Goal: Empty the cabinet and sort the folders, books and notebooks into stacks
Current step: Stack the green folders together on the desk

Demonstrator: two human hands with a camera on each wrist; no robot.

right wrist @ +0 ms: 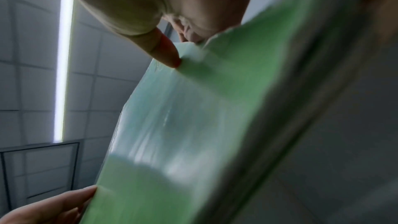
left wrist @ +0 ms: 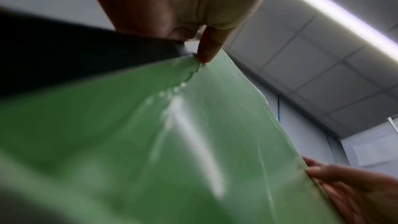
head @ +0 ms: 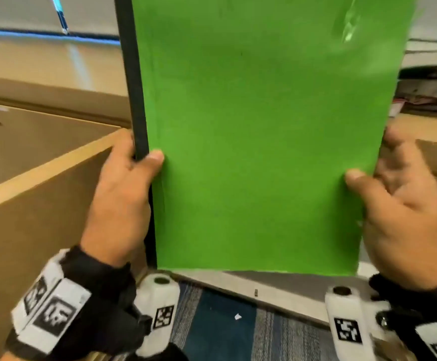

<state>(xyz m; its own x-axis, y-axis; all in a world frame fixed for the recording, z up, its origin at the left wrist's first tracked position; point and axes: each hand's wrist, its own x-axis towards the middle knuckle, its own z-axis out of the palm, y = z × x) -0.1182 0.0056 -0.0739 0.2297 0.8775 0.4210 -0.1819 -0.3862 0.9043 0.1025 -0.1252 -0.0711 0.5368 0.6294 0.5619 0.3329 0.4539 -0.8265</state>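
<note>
A large green folder [head: 259,142] with a black spine strip [head: 134,82] along its left edge is held upright in front of me and fills most of the head view. My left hand [head: 126,194] grips the spine edge, thumb on the green cover. My right hand [head: 399,204] pinches the right edge, thumb on the front and fingers behind. In the left wrist view the folder [left wrist: 150,142] shows a glossy cover under my thumb [left wrist: 210,47]. In the right wrist view my thumb [right wrist: 165,50] presses the folder [right wrist: 193,117].
A brown wooden cabinet [head: 35,194] stands at the left with its top edge near my left hand. Blue striped carpet [head: 225,321] lies below. At the far right, low shelves or boxes [head: 431,95] are blurred. The folder hides what is behind it.
</note>
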